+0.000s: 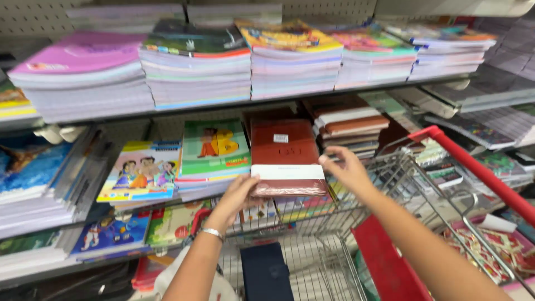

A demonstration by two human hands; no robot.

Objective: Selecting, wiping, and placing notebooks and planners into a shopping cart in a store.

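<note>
Item: brown notebook (285,157) with a white band, held flat at the middle shelf's front edge, above the cart.
Left hand (237,195): gripping its lower left corner.
Right hand (344,167): gripping its right edge.
Beside it: green picture book (214,147) stack, just left.
Below: red-handled wire shopping cart (390,167).

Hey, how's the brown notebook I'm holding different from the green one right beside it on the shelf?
The brown notebook has a plain dark reddish-brown cover with a pale band; the green notebook carries a bright cartoon picture. The brown one is held between the left hand and right hand; the green one lies untouched on its stack. Both are similar in size and face upward.
</note>
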